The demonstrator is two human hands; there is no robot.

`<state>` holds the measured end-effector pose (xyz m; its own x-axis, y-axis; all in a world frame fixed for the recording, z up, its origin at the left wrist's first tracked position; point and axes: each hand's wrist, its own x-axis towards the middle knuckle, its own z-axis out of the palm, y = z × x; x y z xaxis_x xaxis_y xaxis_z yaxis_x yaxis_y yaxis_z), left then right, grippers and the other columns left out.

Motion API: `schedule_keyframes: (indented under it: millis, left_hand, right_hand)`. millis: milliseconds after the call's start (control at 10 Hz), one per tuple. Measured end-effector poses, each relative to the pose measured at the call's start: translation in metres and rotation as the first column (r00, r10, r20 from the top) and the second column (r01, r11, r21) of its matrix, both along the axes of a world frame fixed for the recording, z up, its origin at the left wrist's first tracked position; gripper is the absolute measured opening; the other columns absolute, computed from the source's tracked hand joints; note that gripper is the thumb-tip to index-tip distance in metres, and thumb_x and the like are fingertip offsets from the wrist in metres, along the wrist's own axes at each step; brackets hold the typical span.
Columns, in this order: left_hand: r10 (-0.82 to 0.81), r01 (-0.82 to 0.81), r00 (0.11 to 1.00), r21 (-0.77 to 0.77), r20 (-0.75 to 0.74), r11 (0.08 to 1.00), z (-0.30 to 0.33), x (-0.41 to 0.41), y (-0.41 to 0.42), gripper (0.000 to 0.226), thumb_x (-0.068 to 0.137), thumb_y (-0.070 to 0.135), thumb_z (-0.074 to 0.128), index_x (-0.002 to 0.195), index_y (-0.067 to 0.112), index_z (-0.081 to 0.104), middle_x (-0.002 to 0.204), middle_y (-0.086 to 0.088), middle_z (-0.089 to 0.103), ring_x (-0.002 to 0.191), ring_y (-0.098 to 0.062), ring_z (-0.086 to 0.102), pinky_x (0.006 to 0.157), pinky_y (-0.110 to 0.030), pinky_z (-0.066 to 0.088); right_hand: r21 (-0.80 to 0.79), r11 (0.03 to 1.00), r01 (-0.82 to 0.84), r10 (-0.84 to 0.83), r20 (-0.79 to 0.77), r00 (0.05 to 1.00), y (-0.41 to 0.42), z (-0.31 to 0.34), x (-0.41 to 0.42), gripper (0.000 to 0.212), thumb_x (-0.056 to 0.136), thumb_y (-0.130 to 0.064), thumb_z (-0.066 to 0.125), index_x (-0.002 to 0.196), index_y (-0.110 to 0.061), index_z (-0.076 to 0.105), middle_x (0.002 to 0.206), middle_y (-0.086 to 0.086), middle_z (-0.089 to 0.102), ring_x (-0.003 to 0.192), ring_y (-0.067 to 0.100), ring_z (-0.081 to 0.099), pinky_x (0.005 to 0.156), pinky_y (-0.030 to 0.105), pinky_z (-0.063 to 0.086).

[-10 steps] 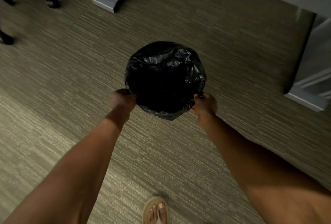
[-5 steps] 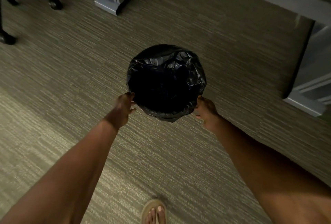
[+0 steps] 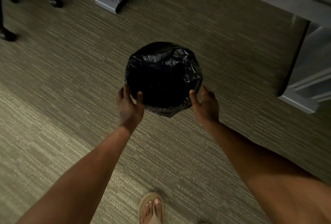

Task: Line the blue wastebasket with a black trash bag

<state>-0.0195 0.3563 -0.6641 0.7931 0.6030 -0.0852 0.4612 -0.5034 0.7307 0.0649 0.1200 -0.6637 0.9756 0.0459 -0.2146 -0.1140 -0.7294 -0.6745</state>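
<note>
A black trash bag (image 3: 172,66) is stretched over the round mouth of the wastebasket, which stands on the carpet in the middle of the head view. The bag hides the basket's blue sides; the inside is a dark hollow. My left hand (image 3: 129,105) grips the rim's near-left edge, thumb inside over the plastic and fingers outside. On the near-right edge my right hand (image 3: 206,105) pinches the bag-covered rim, thumb on the plastic and fingers beside it.
Grey furniture feet stand at the back (image 3: 109,0) and at the right (image 3: 308,87). A black wheeled chair base (image 3: 52,0) is at the far left. My sandalled foot (image 3: 152,207) is on the carpet below the basket.
Both hands loosened from the bag's sides half a second ago. They now sit higher on the rim with thumbs hooked over the plastic.
</note>
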Motion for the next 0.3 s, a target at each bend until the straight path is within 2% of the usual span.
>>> schedule_keyframes:
  millis: [100,200,300]
  left_hand:
    - [-0.140,0.154,0.987,0.199,-0.083,0.968,0.012,-0.012,-0.004,0.073,0.105,0.040,0.055,0.163,0.004,0.030,0.166,-0.023,0.035,0.157,-0.042,0.028,0.127,-0.053,0.029]
    - [-0.253,0.294,0.954,0.358,-0.159,0.886,0.030,-0.022,-0.009,0.079,0.106,0.048,0.047,0.166,0.004,0.021,0.173,-0.021,0.023,0.164,-0.039,0.013,0.131,-0.055,0.021]
    - [-0.311,0.351,0.936,0.404,-0.164,0.845,0.056,-0.033,-0.027,0.078,0.106,0.047,0.046,0.167,0.007,0.017,0.174,-0.020,0.021,0.164,-0.038,0.011,0.131,-0.057,0.021]
  right_hand:
    - [-0.169,0.974,-0.151,0.164,0.066,0.984,-0.004,0.020,-0.010,0.075,0.101,-0.055,0.050,0.160,-0.014,0.032,0.156,0.019,0.045,0.140,0.037,0.045,0.108,0.050,0.045]
    - [-0.300,0.926,-0.231,0.270,0.099,0.958,-0.007,0.046,-0.016,0.081,0.100,-0.058,0.048,0.163,-0.013,0.024,0.164,0.016,0.036,0.147,0.036,0.036,0.111,0.052,0.041]
    - [-0.327,0.925,-0.192,0.246,0.131,0.960,-0.007,0.080,-0.029,0.082,0.099,-0.055,0.052,0.163,-0.012,0.024,0.165,0.015,0.035,0.149,0.035,0.033,0.110,0.052,0.041]
